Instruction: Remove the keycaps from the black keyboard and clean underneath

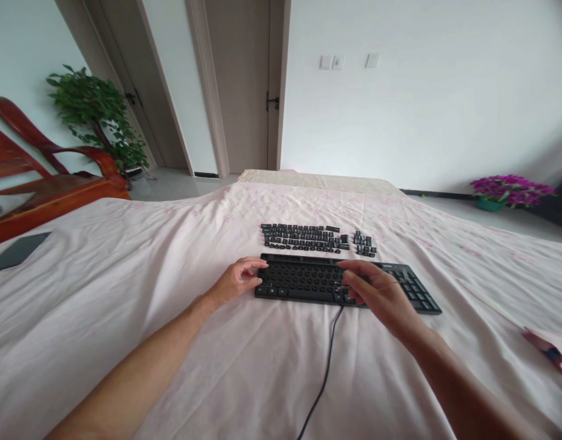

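Note:
A black wired keyboard [308,278] lies on a pale pink sheet [170,293], most of its main keycaps removed. My left hand [237,282] rests at the keyboard's left edge, fingers curled against the frame. My right hand [377,293] lies over the keyboard's right-middle part, its fingers bent down onto the board; what is under them is hidden. Beyond the keyboard, loose black keycaps [303,238] are laid out in rows, with a smaller group of keycaps [364,244] to their right.
The keyboard's cable [324,373] runs toward me. A dark flat tablet [17,252] lies at the far left. A red wooden chair [46,177] and green plant [97,116] stand left; purple flowers [510,189] right. A pink object [549,351] sits at the right edge.

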Motion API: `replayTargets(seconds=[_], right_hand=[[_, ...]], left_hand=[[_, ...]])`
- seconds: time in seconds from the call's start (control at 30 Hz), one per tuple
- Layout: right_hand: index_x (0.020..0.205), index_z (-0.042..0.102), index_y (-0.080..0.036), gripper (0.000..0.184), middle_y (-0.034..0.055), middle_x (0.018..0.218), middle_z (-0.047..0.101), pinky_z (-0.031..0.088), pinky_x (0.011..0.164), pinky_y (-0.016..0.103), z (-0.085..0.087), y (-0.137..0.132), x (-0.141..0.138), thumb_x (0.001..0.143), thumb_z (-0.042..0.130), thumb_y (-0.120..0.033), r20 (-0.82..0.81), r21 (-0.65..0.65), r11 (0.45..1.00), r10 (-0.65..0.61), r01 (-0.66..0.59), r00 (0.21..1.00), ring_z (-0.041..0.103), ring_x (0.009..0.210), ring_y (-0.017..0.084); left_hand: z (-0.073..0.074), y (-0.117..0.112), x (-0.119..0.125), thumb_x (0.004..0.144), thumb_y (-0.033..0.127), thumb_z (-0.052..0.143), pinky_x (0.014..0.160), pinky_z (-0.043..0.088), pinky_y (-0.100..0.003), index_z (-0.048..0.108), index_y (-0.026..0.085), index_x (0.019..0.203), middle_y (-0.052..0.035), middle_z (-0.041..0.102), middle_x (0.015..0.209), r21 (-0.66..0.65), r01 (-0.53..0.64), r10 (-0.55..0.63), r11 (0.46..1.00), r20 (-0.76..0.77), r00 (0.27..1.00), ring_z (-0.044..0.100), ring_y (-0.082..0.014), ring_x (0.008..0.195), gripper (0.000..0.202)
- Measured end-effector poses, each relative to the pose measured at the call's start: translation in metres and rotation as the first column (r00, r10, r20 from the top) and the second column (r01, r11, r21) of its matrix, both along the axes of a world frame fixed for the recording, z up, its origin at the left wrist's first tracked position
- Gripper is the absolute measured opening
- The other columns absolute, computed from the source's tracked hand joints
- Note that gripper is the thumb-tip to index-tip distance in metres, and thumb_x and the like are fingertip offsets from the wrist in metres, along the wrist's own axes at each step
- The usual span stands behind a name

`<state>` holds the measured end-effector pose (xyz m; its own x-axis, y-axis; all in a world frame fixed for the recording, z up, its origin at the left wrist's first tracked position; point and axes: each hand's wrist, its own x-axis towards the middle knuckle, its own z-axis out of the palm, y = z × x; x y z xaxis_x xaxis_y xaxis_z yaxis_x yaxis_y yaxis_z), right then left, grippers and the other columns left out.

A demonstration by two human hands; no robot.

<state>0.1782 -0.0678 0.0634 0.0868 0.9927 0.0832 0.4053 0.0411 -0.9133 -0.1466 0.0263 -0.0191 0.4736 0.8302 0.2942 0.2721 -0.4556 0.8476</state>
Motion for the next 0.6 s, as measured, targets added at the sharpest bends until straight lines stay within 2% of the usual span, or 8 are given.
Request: replayTargets(seconds=[0.1,0.23,0.37,0.6], right_hand=[[0.104,0.065,-0.018,0.04,0.0018,0.082,0.062,0.05,0.059,0.026,0.001,0.015,-0.045,0.074,0.071,-0.044,-0.235,-0.023,0.977,0.199,-0.21,0.951,0.06,0.064,0.013],[0.093,0.063,-0.018,0.031,0.0014,0.081,0.061,0.052,0.064,0.028,-0.01,0.031,-0.085,0.074,0.072,-0.041,-0.375,-0.02,0.949,0.285,-0.315,0.882,0.06,0.066,0.013],[0.088,0.058,-0.019,0.021,-0.0019,0.075,0.057,0.047,0.062,0.026,-0.023,0.042,-0.107,0.078,0.068,-0.035,-0.402,-0.005,0.929,0.337,-0.369,0.852,0.056,0.064,0.011],[0.081,0.055,-0.02,0.008,-0.0036,0.071,0.053,0.041,0.062,0.025,-0.034,0.047,-0.122,0.078,0.061,-0.023,-0.349,-0.017,0.897,0.409,-0.442,0.843,0.052,0.065,0.011]], left_hand=[[0.002,0.0,-0.003,0.081,0.026,0.066,0.085,0.047,-0.031,0.069,0.022,0.113,-0.0097,0.063,0.125,-0.009,0.026,-0.026,1.0,0.0,1.0,0.057,-0.0225,0.112,0.032],[0.005,0.0,-0.007,0.078,0.027,0.071,0.082,0.047,-0.03,0.07,0.021,0.111,-0.0101,0.064,0.121,-0.029,0.081,-0.081,0.996,-0.014,0.997,0.058,-0.0217,0.105,0.033],[0.005,0.001,-0.012,0.072,0.026,0.075,0.077,0.047,-0.029,0.071,0.022,0.11,-0.0079,0.064,0.115,-0.039,0.123,-0.125,0.992,-0.041,0.991,0.059,-0.0185,0.094,0.039],[0.004,0.002,-0.013,0.068,0.028,0.078,0.068,0.046,-0.026,0.071,0.021,0.109,-0.0055,0.062,0.102,-0.072,0.178,-0.184,0.981,-0.077,0.98,0.056,-0.0157,0.081,0.042]])
